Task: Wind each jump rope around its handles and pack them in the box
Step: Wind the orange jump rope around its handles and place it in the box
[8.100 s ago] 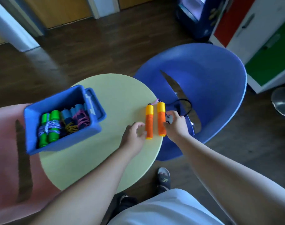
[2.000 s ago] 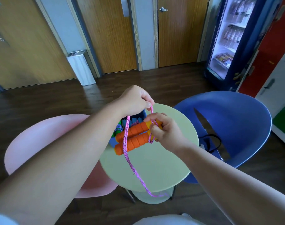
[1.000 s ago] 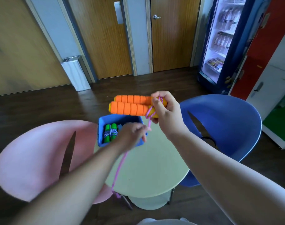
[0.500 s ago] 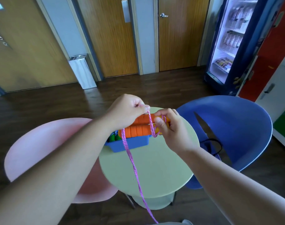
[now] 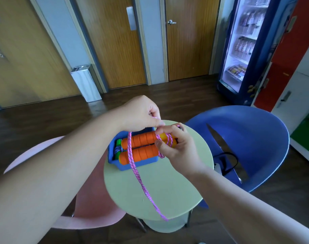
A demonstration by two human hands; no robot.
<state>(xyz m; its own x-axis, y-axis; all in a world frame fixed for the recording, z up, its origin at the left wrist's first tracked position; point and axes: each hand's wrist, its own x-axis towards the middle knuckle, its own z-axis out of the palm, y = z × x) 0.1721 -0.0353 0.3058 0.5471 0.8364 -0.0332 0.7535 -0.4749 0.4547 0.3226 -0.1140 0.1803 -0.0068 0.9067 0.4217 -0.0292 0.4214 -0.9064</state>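
Now the right grip holds the two orange handles side by side in the air, its fingers curled round their yellow ends. A few turns of the pink rope lie there around both handles. The left grip pinches the rope between thumb and fingers just above the handles, close to the fingertips of the right grip. From this pinch the rope goes down in front of the handles, passes over the round green desk and hangs past its near edge. In this view the handles partly cover the blue box, which stands on the far left part of the desk. Inside it a wound rope with green handles shows. A pink chair stands left of the desk and a blue chair right of it, with a black cable on its seat.
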